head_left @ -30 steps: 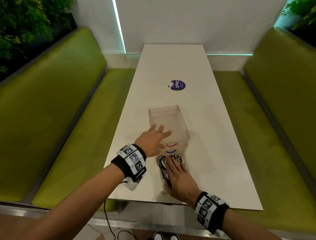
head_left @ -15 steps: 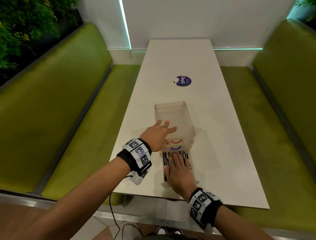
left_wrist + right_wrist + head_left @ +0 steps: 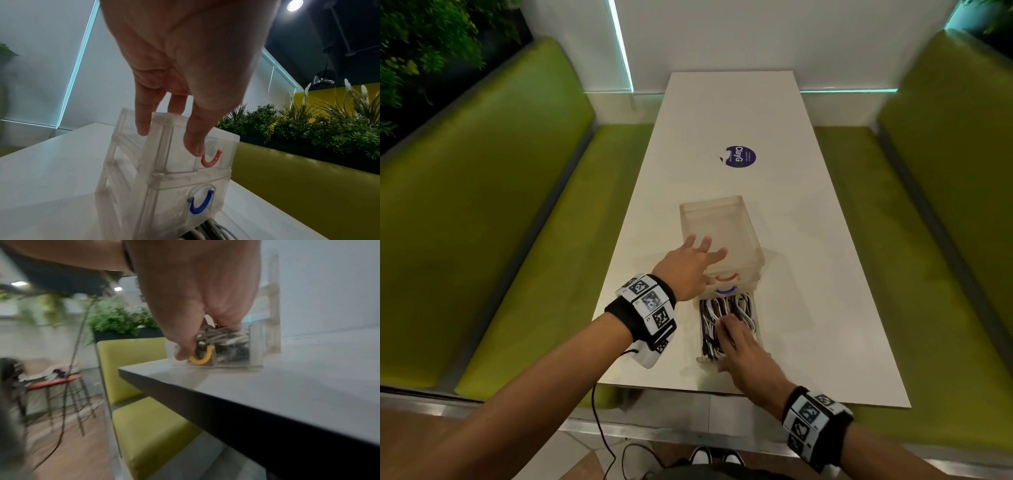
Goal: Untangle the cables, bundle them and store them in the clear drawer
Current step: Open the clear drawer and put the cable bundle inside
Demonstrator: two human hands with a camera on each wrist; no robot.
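Note:
A clear drawer unit stands on the white table. Its bottom drawer is pulled out toward me and holds black and white cables. My left hand rests on the unit's top with straight fingers. In the left wrist view the left hand has its thumb down over the front, beside the red handle and above the blue handle. My right hand lies on the cables at the drawer's near end. In the right wrist view its thumb touches the drawer front by the yellow handle.
A purple round sticker lies further up the table. Green benches run along both sides, and the table's near edge is just behind the open drawer. A black cord hangs from my left wrist.
My right hand has slid back toward the drawer's near end, uncovering more of the cables. The left hand stays on top of the unit.

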